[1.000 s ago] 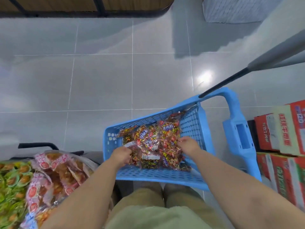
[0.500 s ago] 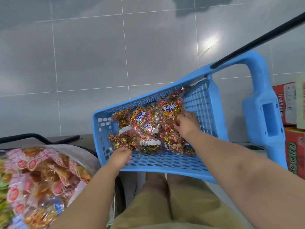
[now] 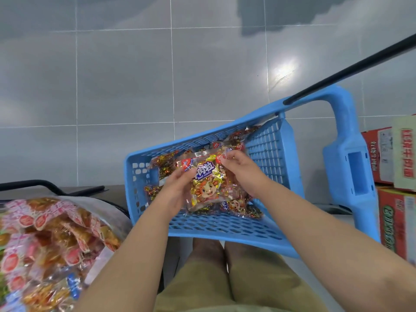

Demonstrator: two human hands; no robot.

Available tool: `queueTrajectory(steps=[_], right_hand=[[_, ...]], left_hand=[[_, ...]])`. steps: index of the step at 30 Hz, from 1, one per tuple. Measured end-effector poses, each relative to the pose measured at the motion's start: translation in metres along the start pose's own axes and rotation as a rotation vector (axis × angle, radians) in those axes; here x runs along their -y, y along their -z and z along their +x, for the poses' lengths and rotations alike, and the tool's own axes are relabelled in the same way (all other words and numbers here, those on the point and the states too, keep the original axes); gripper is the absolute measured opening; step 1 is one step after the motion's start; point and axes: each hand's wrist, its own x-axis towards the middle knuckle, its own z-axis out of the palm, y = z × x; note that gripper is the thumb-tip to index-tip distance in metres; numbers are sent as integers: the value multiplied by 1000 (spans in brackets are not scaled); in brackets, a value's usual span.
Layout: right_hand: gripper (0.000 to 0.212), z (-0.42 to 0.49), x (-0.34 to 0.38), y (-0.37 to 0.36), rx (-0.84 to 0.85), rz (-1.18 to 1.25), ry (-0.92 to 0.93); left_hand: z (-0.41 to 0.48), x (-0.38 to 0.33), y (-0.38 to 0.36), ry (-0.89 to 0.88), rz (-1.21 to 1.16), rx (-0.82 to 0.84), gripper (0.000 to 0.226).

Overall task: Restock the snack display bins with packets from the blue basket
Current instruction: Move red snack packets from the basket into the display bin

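Lifted since a moment ago, the beef-cubes packet [image 3: 206, 188] is hanging just above the blue basket [image 3: 225, 227]. I'm gripping its side with my left hand [image 3: 177, 188] and pinching its top corner with my right hand [image 3: 238, 168], so the slick film is risking a slip.

Both hands [image 3: 177, 188] now grip 1 packet [image 3: 206, 183], raised off pile.

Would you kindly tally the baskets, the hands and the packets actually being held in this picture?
blue basket: 1
hands: 2, the left hand and the right hand
beef cubes packet held by both hands: 1
Total: 4
The loose packets in the basket overlap too much to count.
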Motion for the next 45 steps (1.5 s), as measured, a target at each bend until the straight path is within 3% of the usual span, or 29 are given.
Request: queueTrajectory(steps=[2,4,9,11,13,15,17,20,23,26,30,33,38,41,45], right_hand=[[6,4,-8,-12,54,59,-60],[12,14,-15,-18,2,47,-74],[57,62,-35,2,-488,-451,-55],[69,77,-43,12,-479,-676,-50],[80,88,-48,18,-375,-831,-79],[85,98,-49,21,-386,-740,-124],[81,104,-49,26,-445,-485,-178],[57,102,-56,30,-271,-421,-233],[36,89,-58,26,-230,-454,-138],[13,69,-50,20,-290,-294,-22],[11,33,-35,16,-277,-120,75],[11,15,-30,3,-117,81,13],[11,14,-35,-43,88,-100,-37],[7,18,-40,-70,148,-169,-24],[3,38,-44,-88,228,-127,-51]], left_hand=[[0,-2,-4,35,-35,31,61],[5,2,-1,37,-17,-4,45],[20,23,23,6,-8,-265,47],[24,33,36,16,-1,-327,45],[24,40,46,22,-29,-333,28],[22,46,55,15,-65,-331,24],[22,51,61,9,-75,-346,26],[21,54,68,-20,-112,-352,32],[21,54,67,-46,-102,-378,33],[23,51,64,-31,-114,-407,31],[24,44,60,-13,-71,-395,27],[21,40,54,0,-35,-356,39],[12,32,45,-36,-133,-278,59],[5,29,47,-74,-17,-334,49],[3,34,63,-104,-20,-398,69]])
